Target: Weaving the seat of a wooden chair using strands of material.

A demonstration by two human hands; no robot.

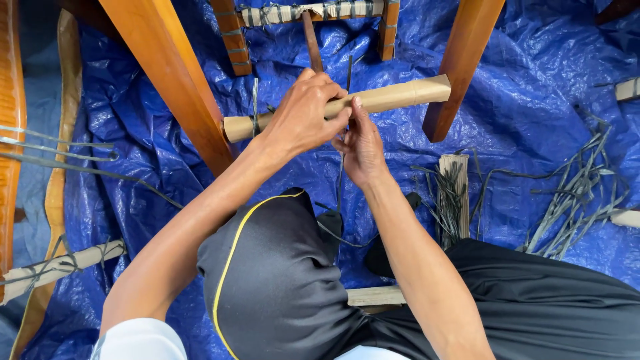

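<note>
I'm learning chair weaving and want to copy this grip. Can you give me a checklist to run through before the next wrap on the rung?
1. Left hand over the wrapped rung: ok.
2. Right hand pinching the dark strip below the rung: ok.
3. Strip pulled taut: cannot tell.
4. Rung seated between the wooden legs: ok.
5. Spare strips lying on the blue tarp: ok.
</note>
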